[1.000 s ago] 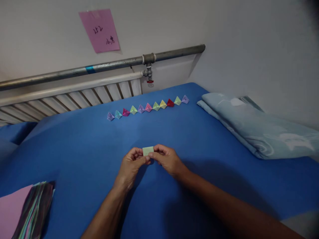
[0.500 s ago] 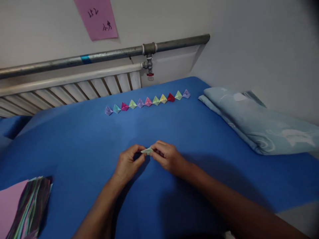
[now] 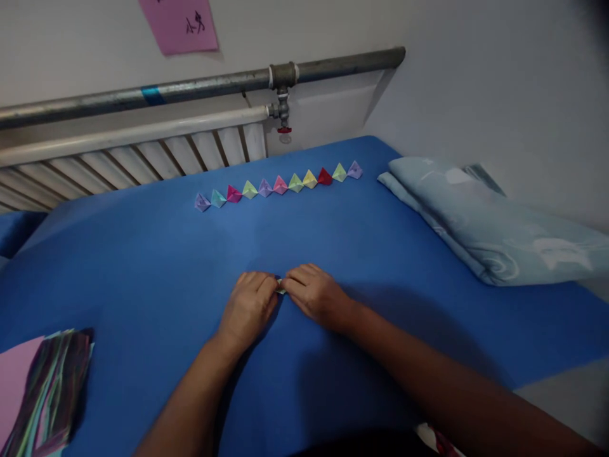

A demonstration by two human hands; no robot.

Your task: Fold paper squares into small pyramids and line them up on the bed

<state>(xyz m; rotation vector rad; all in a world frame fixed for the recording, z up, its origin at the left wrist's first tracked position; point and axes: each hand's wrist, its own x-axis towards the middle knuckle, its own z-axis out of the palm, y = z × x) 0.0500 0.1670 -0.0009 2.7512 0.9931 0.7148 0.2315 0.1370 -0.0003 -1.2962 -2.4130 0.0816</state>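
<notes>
Between my two hands is a small piece of pale green folded paper [image 3: 281,287], mostly hidden by my fingers. My left hand [image 3: 250,303] is closed on its left end, knuckles up. My right hand [image 3: 316,294] pinches the right end from the other side. Both hands rest low over the blue surface [image 3: 157,273]. Beyond them stretches a slanting row of several small folded paper pieces [image 3: 280,185] in purple, teal, pink, green, yellow and red, set corner to corner.
A stack of coloured paper sheets [image 3: 52,387] lies at the lower left, pink on top. To the right is a folded light-blue cloth [image 3: 476,222]. Along the back wall run a white radiator [image 3: 143,158], a metal pipe [image 3: 209,86] with a red-handled valve [image 3: 284,129], and a pink note [image 3: 183,25].
My hands have closed in on the green paper and turned knuckles up, so less of it shows. The view has tilted slightly downward. The row of folded pieces is unchanged.
</notes>
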